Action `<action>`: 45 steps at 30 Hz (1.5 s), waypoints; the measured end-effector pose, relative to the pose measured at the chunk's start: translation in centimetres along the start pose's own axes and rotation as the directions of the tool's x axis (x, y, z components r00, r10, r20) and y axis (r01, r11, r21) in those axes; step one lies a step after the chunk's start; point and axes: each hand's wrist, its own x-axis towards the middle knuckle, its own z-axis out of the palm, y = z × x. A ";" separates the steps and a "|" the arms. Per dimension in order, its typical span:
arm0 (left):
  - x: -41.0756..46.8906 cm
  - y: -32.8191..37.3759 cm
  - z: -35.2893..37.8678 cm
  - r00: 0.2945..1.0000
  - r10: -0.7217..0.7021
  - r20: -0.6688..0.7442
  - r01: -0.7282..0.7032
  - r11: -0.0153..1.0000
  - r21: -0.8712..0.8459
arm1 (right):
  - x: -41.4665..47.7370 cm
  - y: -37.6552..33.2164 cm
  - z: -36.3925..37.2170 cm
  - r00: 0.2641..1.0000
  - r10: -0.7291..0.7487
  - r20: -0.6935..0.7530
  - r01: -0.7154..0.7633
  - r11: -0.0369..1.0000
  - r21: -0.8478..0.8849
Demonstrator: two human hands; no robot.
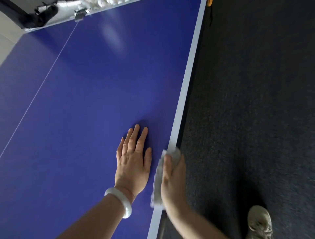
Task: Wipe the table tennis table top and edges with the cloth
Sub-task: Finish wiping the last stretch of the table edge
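Our right hand [172, 180] is clamped on the cloth [157, 186]. The thumb lies along the top and the fingers wrap down over the side of the table [85, 105], so we can't see the fingertips. The cloth is pale grey and bunched up, pressed right onto the table's right edge. It covers a stretch of the white stripe [187, 76] that runs along that edge. A bit of it pokes out ahead of the hand and a bit trails back by the wrist.

Just beside it our left hand [133, 160] lies flat on the blue top, fingers straight and a little spread, holding nothing and not touching the cloth. There's a whitish bracelet [119, 202] on that wrist.

Further out, a thin white line [42, 85] runs down the top from a metal clamp [80, 14] at the far end. Next to the clamp there's something black [40, 17], too blurry for us to say what it is.

Off the right edge is dark carpeted floor [255, 102], with our beige shoe [260, 221] on it near the bottom corner. Way up by the far corner a sliver of something orange [210, 2] peeks in, too little of it to tell what.
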 end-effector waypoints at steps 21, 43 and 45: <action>22.2 8.0 0.8 0.998 -0.058 -0.017 0.059 0.997 0.053 | 13.3 -4.9 -0.6 0.999 0.033 0.040 -0.030 0.997 -0.070; 21.9 7.6 0.7 0.993 -0.102 -0.054 0.098 0.992 -0.074 | 14.2 -4.6 -0.1 0.997 0.066 0.043 -0.069 0.995 0.069; 21.8 7.6 0.6 0.993 -0.104 -0.056 0.100 0.992 -0.072 | 12.1 -3.9 -0.4 0.989 0.107 0.107 -0.114 0.991 0.064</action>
